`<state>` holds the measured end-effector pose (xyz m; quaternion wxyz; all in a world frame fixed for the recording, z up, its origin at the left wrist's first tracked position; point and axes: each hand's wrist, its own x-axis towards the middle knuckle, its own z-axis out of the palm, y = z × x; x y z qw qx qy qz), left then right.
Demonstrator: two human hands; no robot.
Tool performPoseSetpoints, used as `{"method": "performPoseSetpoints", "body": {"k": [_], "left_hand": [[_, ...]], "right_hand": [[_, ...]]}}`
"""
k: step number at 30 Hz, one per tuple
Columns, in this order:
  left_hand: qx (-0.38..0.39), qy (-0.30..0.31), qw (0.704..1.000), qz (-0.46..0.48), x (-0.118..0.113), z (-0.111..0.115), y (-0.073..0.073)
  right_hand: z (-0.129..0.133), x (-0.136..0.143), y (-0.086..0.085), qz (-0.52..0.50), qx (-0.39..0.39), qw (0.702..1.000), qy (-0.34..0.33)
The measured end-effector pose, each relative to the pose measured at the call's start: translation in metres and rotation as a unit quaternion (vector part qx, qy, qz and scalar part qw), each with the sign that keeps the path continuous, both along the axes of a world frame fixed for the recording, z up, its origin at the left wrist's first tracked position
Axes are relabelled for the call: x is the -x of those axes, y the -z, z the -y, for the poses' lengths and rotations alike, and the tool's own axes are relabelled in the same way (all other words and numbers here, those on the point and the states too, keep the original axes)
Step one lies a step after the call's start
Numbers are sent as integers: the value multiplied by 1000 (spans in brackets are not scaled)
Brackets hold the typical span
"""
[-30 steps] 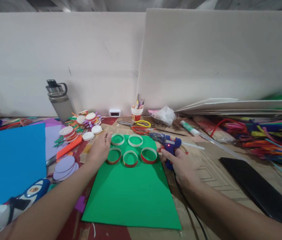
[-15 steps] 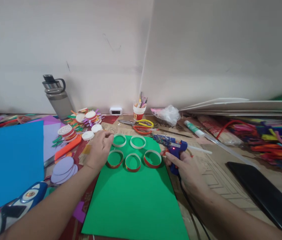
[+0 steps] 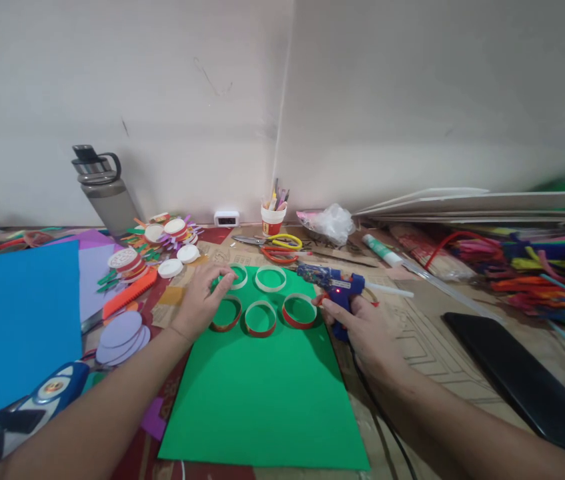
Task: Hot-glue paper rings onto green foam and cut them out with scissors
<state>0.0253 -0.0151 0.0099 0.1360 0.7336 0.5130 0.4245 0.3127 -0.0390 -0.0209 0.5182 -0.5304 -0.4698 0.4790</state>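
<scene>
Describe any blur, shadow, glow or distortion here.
Head view: the bottle seems to lean, likely lens distortion, with a shadow on the wall beside it; head view: the coloured bundles smear towards the right edge; head view: the glue gun shows a red light.

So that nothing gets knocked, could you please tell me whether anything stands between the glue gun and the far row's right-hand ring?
Nothing visible does: between the glue gun in the right hand and the far row's right-hand ring, only a strip of green sheet shows.
</scene>
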Motion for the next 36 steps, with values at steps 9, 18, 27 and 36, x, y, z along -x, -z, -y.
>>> {"method": "performPoseSetpoints", "body": {"k": [9, 18, 27, 36], "left_hand": [[-1, 65, 996, -65, -4, 5, -5], [-12, 90, 971, -221, -9, 11, -7], [-26, 96, 974, -203, -9, 10, -9], [13, -114, 993, -5, 0, -7, 4]], "right_hand": [[1, 1, 0, 2, 11, 1000, 10], [9, 4, -17, 36, 10, 999, 27], [8, 3, -14, 34, 4, 999, 13], [7, 7, -15, -1, 7, 1000, 11]]}}
